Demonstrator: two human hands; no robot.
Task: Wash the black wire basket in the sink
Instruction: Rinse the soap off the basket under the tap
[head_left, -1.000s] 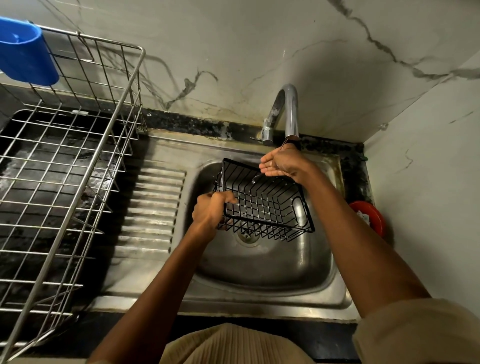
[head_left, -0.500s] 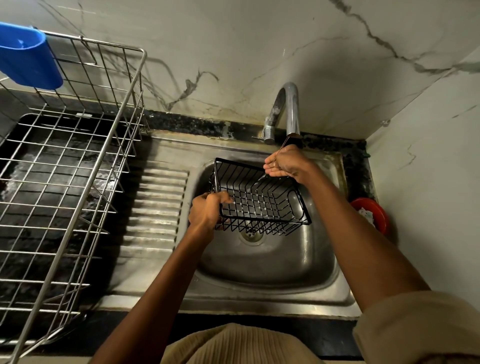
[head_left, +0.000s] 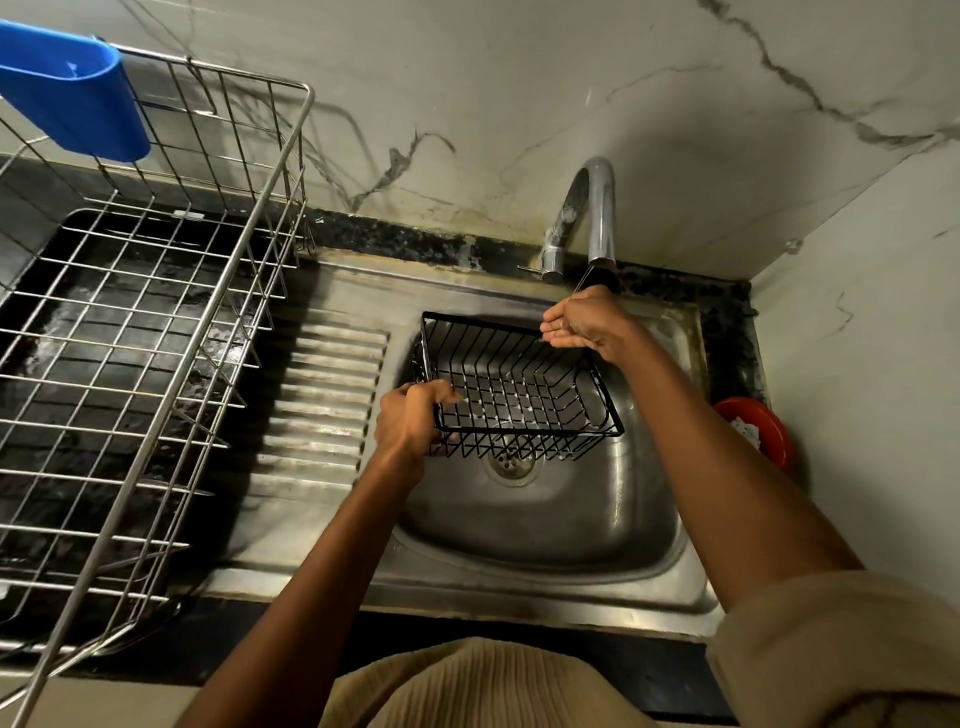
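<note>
Left hand (head_left: 410, 418) gripping near-left corner of black wire basket (head_left: 519, 389), held above sink (head_left: 545, 519) drain. Right hand (head_left: 582, 325) cupped, fingers relaxed, under tap (head_left: 597, 208) at basket's far rim.

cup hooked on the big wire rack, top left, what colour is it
Blue, plain; the cup shows in the head view.

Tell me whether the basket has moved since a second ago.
Yes. The basket has shifted slightly left and back, uncovering more of the drain.
</note>
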